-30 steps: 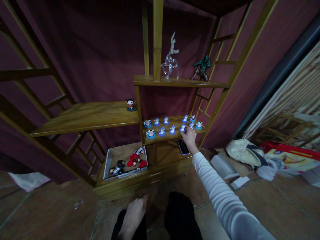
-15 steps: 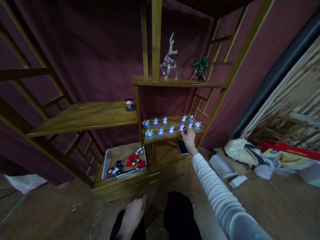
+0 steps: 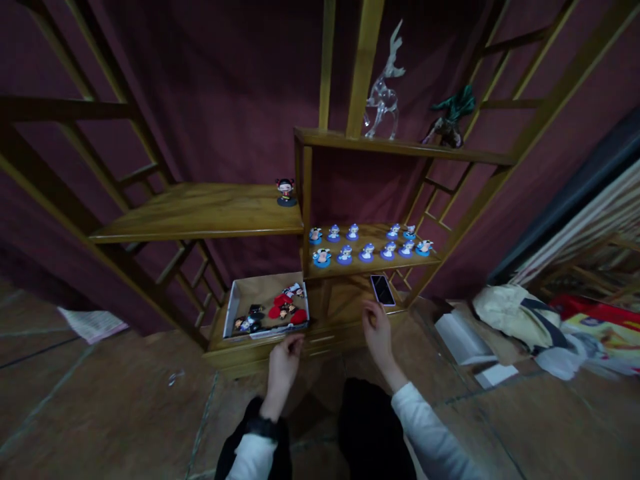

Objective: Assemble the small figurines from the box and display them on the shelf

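Note:
My left hand [image 3: 284,363], with a dark band at the wrist, is in front of the box [image 3: 231,313] of small figurines. Its fingers are curled together and nothing shows in them. In front of the lower shelf is my right hand [image 3: 379,333], fingers curled in, also with nothing visible in them. Near it a phone [image 3: 383,291] lies on the cabinet's low surface. Above stand several small figurines [image 3: 367,252] in two rows on the shelf [image 3: 375,267], on purple or blue bases. Inside the box lie red and black figurines [image 3: 285,311].
On the left shelf [image 3: 200,212] stands a single figurine [image 3: 285,192]. The upper shelf [image 3: 410,148] bears a clear deer statuette [image 3: 383,103] and a green-topped figure [image 3: 453,117]. White boxes [image 3: 463,340] and a pale bag [image 3: 510,313] lie on the floor at right.
My right hand has let go of a figurine on the shelf and drawn back down. My left hand has risen from my knee toward the box. The view has shifted.

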### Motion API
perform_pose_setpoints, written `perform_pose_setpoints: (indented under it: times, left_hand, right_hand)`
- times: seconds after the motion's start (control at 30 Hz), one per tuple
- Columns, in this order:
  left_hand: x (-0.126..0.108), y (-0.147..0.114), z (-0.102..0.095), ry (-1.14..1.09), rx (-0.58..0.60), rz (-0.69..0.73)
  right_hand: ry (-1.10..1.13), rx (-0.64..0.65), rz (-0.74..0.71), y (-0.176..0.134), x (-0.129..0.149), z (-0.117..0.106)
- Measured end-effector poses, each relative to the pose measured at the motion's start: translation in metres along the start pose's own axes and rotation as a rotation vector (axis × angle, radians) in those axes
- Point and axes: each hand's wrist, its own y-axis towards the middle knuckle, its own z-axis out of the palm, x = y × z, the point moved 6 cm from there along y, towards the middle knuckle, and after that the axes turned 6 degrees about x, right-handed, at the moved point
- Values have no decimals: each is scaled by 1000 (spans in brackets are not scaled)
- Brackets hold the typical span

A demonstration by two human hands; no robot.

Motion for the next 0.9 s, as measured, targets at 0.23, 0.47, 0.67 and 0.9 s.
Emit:
perform_pose_setpoints:
  times: [0.23, 0.47, 0.67, 0.9]
  left_hand:
    - [17, 35, -92, -829, -538, -63]
    - [44, 60, -144, -993, -769, -66]
    - [46, 73, -158, -1198, -738, -138]
    - [41, 73, -173, -1231, -703, -141]
  right_hand:
    - [79, 331, -17, -54, 7, 91]
    - [125, 451, -51, -36, 15, 162]
    - [87, 567, -73, 0, 6, 228]
    - [-35, 879, -196, 15, 25, 328]
